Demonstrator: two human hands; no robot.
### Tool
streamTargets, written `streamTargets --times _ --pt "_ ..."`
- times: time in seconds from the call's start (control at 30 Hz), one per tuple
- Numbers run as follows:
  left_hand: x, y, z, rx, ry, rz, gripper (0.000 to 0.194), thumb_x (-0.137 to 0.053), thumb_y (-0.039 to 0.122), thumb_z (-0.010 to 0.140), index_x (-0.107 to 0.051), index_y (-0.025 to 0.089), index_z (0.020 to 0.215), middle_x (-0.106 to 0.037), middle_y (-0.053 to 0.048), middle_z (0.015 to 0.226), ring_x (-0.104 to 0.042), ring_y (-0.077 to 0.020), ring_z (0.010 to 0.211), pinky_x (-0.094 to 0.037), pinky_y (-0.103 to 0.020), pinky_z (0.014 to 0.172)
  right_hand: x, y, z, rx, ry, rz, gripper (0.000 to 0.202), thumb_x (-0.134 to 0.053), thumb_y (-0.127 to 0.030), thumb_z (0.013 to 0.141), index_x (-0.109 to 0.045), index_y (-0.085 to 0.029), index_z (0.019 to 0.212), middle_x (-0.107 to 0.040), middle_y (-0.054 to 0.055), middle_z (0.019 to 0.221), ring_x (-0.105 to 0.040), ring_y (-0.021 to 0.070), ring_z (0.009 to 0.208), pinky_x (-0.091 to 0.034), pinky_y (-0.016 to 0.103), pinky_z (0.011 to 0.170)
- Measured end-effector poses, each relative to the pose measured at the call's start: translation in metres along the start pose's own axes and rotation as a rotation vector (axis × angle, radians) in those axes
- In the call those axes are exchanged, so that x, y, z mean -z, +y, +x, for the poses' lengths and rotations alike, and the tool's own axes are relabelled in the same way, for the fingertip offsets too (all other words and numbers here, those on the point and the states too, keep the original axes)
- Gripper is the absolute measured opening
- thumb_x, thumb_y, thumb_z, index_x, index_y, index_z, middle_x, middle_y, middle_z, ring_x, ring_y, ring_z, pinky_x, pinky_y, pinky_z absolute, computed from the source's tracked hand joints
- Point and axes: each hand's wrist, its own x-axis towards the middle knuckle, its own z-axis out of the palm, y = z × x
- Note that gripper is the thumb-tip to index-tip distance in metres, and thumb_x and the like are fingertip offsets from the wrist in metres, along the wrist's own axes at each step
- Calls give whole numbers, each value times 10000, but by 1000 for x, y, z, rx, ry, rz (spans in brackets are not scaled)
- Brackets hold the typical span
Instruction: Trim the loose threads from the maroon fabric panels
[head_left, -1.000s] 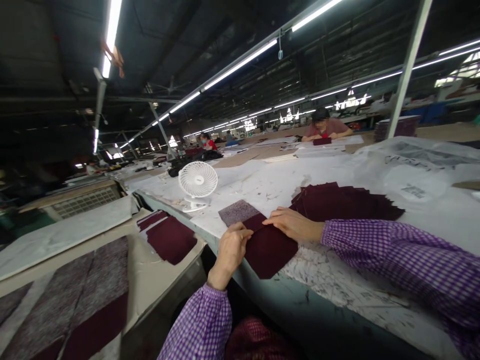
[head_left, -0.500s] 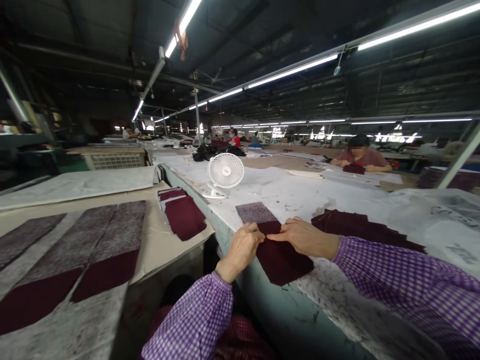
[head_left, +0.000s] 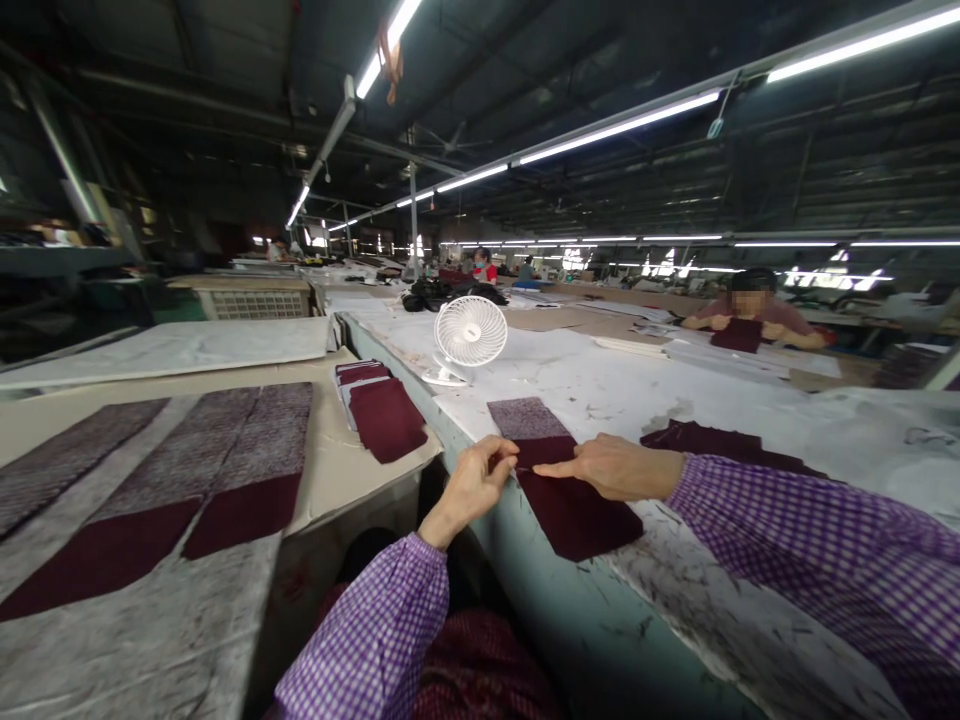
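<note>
A maroon fabric piece (head_left: pixel 581 515) lies flat near the edge of the white-covered table, with a speckled grey-maroon piece (head_left: pixel 529 417) at its far end. My right hand (head_left: pixel 619 467) presses on the maroon cloth with its index finger stretched out to the left; the other fingers are partly curled. Just at the cloth's left edge is my left hand (head_left: pixel 474 480), thumb and index finger pinched together. Whatever may be between those fingertips is too small to make out. To the right of my right hand lies a fanned stack of maroon pieces (head_left: pixel 720 440).
A white clip fan (head_left: pixel 471 332) stands farther along the table. On the lower left table are a stack of maroon pieces (head_left: pixel 388 418) and several two-tone panels (head_left: pixel 247 515). Across the table, a co-worker (head_left: pixel 750 305) holds a dark maroon piece. A gap separates the two tables.
My left hand has drawn back left, off the maroon cloth to its edge. My right index finger stays on the cloth. The view has turned slightly left, and the co-worker's cloth is raised.
</note>
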Motion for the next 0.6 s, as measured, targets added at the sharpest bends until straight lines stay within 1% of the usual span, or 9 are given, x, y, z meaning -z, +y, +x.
streamTargets --times 0.07,0.13,0.23,0.3,0.37,0.4,0.47,0.53,0.6 --pt "-2 2 -1 -64 -15 77 161 -536 155 794 -622 168 928 -601 -21 805 -559 -144 724 -441 -258 664 -1 1 0 5 6 6 708 -407 1 763 -367 -328 1389 -634 55 739 -564 150 658 -271 243 546" --pt "-4 3 -1 -128 -26 156 152 -518 90 775 -630 169 840 -582 -25 808 -551 -147 748 -440 -264 691 -3 2 0 9 19 10 707 -406 3 762 -367 -319 1391 -632 54 745 -558 147 654 -273 246 549" --pt "-7 1 -2 -170 -31 214 193 -465 61 804 -626 165 779 -572 -39 817 -547 -159 791 -443 -280 736 -3 2 0 12 21 1 727 -406 15 756 -350 -319 1399 -620 47 740 -541 134 627 -266 242 543" --pt "-6 -2 -4 -188 -34 224 201 -447 88 838 -628 167 799 -577 -47 828 -546 -171 822 -446 -293 759 -1 -1 2 13 7 -16 746 -406 24 751 -333 -326 1406 -606 38 712 -519 127 593 -247 241 528" --pt "-3 -6 -6 -201 -45 189 202 -443 118 861 -631 172 809 -594 -49 841 -555 -177 853 -450 -299 783 1 -6 4 12 3 -36 753 -400 33 751 -324 -325 1410 -583 27 665 -487 122 556 -220 244 508" --pt "-1 -7 -7 -190 -40 150 196 -447 132 867 -631 173 813 -606 -47 843 -565 -175 854 -455 -297 786 1 -8 4 10 12 -43 746 -394 34 757 -327 -322 1408 -569 20 638 -470 121 538 -208 248 500" --pt "1 -8 -9 -143 9 76 179 -456 151 873 -629 175 836 -630 -42 854 -588 -170 848 -466 -296 789 -1 -14 6 1 66 -50 706 -373 26 784 -348 -321 1398 -544 10 596 -440 119 512 -201 257 494" --pt "1 -7 -11 -114 79 56 178 -449 165 881 -622 177 918 -644 -50 907 -601 -174 886 -474 -308 817 -6 -17 6 -11 130 -50 646 -365 -2 815 -383 -315 1380 -537 12 580 -428 122 502 -213 264 496" --pt "-3 -4 -13 -151 90 93 236 -418 182 899 -588 179 1062 -639 -74 1027 -588 -185 994 -468 -328 880 -11 -19 6 -43 172 -38 539 -381 -82 865 -422 -302 1356 -564 34 618 -457 134 524 -240 265 505"
